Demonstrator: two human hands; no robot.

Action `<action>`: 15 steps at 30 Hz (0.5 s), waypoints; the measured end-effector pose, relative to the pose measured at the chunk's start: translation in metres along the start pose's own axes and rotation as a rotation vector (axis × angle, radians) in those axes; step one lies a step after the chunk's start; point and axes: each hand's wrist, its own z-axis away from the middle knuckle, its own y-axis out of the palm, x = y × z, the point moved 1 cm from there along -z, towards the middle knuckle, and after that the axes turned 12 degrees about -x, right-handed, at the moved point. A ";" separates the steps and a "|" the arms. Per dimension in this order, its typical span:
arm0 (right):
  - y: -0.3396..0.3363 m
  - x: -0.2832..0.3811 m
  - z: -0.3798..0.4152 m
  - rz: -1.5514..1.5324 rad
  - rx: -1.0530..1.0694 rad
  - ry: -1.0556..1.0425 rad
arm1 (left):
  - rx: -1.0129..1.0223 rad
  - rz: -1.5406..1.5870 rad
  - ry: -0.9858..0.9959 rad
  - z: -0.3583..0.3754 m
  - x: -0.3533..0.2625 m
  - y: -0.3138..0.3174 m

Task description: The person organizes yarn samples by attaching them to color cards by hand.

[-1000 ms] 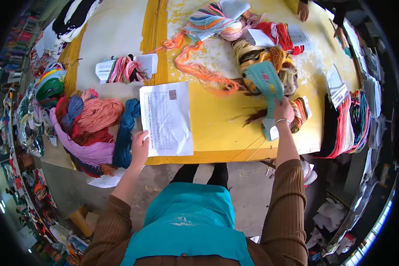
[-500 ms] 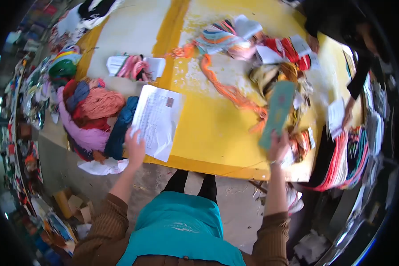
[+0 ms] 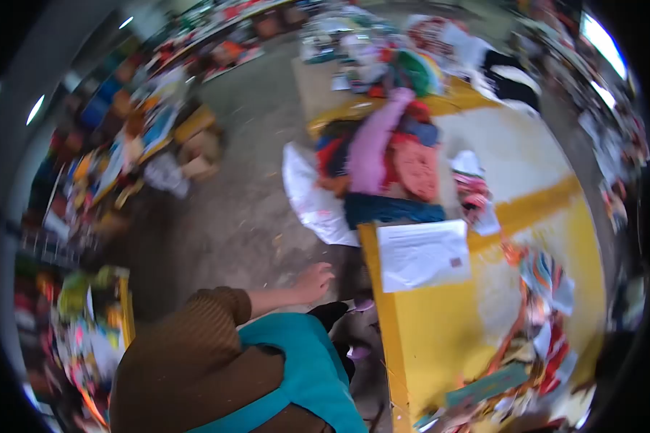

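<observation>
My left hand (image 3: 314,282) hangs over the floor beside the table's front edge, fingers apart and holding nothing. A patch that looks like my right hand (image 3: 444,419) shows at the bottom edge, close to the near end of a long green card (image 3: 488,383). Blur hides its fingers, so its hold on the card cannot be made out. The printed white sheet (image 3: 422,252) lies on the yellow table (image 3: 430,325) near its edge. Beside it sits a pile of yarn with a dark teal skein (image 3: 393,208), a pink skein (image 3: 370,151) and a coral skein (image 3: 415,168).
Pink striped yarn (image 3: 472,195) lies on white card farther in. Mixed skeins (image 3: 545,278) and orange yarn spread across the table's lower right. A white plastic sheet (image 3: 310,198) hangs off the table edge. Cardboard boxes (image 3: 198,141) and heaped goods stand on the floor at left.
The view has swung left, turning the table to the right side. My left hand has come off the printed sheet and away from the table. The green card now appears lower in view.
</observation>
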 end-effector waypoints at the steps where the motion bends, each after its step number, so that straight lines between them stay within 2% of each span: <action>1: 0.008 0.016 0.002 -0.030 0.042 -0.066 | -0.033 0.002 -0.012 0.013 0.016 0.004; 4: 0.010 0.061 0.019 -0.191 0.155 -0.088 | -0.028 0.063 -0.248 0.049 0.015 -0.011; 8: 0.024 0.119 0.039 -0.409 0.249 -0.045 | -0.108 0.078 -0.196 0.078 0.039 -0.012; 11: 0.029 0.145 0.062 -0.538 0.315 0.016 | -0.074 0.141 -0.270 0.088 0.046 -0.030; 13: 0.032 0.164 0.078 -0.618 0.357 0.058 | -0.025 0.130 -0.400 0.089 0.047 -0.054; 15: 0.036 0.189 0.098 -0.699 0.396 0.104 | -0.065 0.112 -0.401 0.094 0.065 -0.064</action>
